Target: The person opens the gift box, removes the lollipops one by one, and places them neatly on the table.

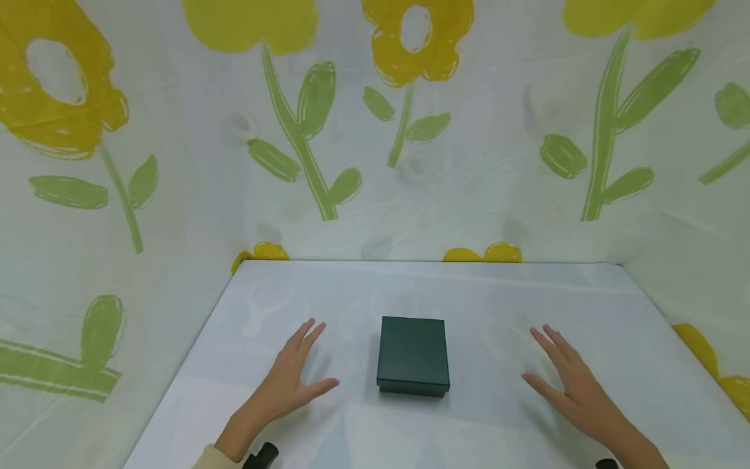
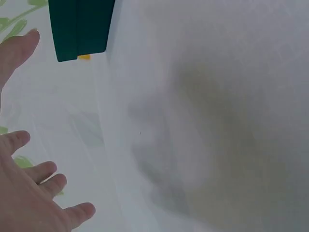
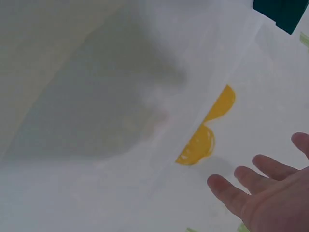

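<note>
A dark green lidded box (image 1: 413, 352) sits on the white table, near its middle, with the lid on. To its left is my left hand (image 1: 287, 381), fingers spread and thumb pointing toward the box, not touching it. My right hand (image 1: 577, 391) is on the other side, farther from the box, its fingers extended and holding nothing. Part of the box (image 2: 82, 29) shows at the top of the left wrist view, above the left hand (image 2: 29, 193). In the right wrist view a corner of the box (image 3: 285, 14) appears at the top right, with the right hand (image 3: 275, 198) below.
The white table (image 1: 281, 286) is bounded at the back and both sides by white fabric walls (image 1: 480, 130) printed with yellow flowers and green leaves. A dark device (image 1: 262, 456) is by the left wrist, and another (image 1: 606, 463) by the right wrist.
</note>
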Demonstrator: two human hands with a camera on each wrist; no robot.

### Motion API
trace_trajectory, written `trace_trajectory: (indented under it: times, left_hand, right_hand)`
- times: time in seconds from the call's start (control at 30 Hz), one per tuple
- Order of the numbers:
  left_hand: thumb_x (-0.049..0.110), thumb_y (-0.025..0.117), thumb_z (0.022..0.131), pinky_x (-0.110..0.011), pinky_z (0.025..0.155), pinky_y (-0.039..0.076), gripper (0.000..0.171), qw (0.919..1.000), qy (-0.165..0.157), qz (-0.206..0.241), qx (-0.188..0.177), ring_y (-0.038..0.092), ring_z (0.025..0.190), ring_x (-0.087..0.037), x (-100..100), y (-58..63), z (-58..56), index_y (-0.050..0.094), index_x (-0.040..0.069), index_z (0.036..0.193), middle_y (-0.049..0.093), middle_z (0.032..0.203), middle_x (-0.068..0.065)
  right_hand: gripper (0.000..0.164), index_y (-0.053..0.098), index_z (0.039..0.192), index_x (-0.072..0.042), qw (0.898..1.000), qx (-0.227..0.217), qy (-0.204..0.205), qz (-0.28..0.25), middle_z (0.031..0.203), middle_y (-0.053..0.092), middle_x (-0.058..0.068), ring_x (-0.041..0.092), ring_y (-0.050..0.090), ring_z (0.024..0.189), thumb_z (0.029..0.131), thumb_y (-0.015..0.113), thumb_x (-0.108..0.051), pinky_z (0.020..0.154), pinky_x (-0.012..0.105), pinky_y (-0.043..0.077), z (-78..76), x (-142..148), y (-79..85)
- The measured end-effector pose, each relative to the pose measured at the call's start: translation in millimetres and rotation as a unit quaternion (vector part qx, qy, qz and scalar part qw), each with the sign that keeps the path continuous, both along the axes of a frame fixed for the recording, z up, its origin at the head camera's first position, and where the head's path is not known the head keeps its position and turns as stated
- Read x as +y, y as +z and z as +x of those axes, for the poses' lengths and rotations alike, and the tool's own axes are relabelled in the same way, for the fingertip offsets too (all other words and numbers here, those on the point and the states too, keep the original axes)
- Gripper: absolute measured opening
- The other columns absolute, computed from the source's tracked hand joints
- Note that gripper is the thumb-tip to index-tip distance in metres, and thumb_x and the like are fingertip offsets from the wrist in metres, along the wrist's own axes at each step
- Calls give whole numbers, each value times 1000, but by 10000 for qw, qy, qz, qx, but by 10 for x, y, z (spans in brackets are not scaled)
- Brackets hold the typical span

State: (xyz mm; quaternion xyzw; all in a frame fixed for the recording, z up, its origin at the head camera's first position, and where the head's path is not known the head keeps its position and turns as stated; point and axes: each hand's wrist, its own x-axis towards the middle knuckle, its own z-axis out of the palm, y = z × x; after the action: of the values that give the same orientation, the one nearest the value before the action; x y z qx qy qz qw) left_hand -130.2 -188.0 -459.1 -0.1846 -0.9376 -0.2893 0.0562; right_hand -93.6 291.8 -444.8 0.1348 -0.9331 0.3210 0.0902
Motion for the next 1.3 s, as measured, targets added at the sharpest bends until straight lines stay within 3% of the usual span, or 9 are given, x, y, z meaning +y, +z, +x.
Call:
trace_trajectory:
  times: [0.23, 0.6, 0.77, 1.03, 1.13, 1.3]
  left_hand:
    - [39, 78, 76, -61, 101, 36, 93, 9975, -148, 605, -318, 23, 139, -27, 73, 27, -71, 22, 35, 149, 20, 155, -2]
    - [36, 78, 77, -58, 104, 34, 90, 9877, -446, 1348, -658, 27, 138, -20, 224, 7, -158, 24, 36, 148, 25, 154, 4]
    - [28, 78, 78, -51, 107, 33, 89, 9800, -837, 1635, -763, 27, 138, -15, 302, -2, -236, 23, 35, 148, 25, 152, 9]
    - [27, 78, 78, -54, 108, 30, 88, 9630, -1306, 1998, -1247, 27, 138, -26, 474, 355, -152, 26, 19, 149, 26, 153, -6]
    - [25, 79, 78, -52, 109, 30, 90, 9580, -1454, 2041, -1397, 25, 139, -26, 525, 352, -175, 25, 18, 149, 25, 154, -6]
    - [16, 80, 76, -52, 109, 30, 93, 9471, -1705, 2269, -1501, 23, 139, -29, 602, 237, -251, 23, 17, 149, 23, 154, -2]
  right_hand:
    - [75, 23, 150, -31, 9996, -231, 123, -98, 153, 22, 13, 43, 25, 134, 89, 67, -28, 89, 72, 31, -100, -154, 12]
    - [80, 27, 149, -20, 9990, -391, 201, -73, 150, 29, 16, 38, 31, 132, 85, 70, -37, 92, 63, 42, -232, -404, 17]
    - [82, 26, 149, -25, 9982, -343, 415, -265, 150, 30, 10, 33, 32, 132, 82, 74, -35, 92, 59, 45, -287, -441, -23]
    - [86, 24, 149, -30, 9958, -240, 745, -481, 150, 31, 0, 26, 37, 130, 81, 76, -32, 92, 52, 47, -390, -579, -88]
    - [87, 23, 149, -32, 9932, -320, 916, -644, 150, 31, -3, 25, 37, 130, 80, 76, -31, 93, 51, 47, -420, -649, -96]
    - [90, 23, 148, -33, 9876, -545, 1161, -907, 150, 31, -1, 25, 36, 132, 77, 78, -34, 95, 52, 46, -465, -782, -104]
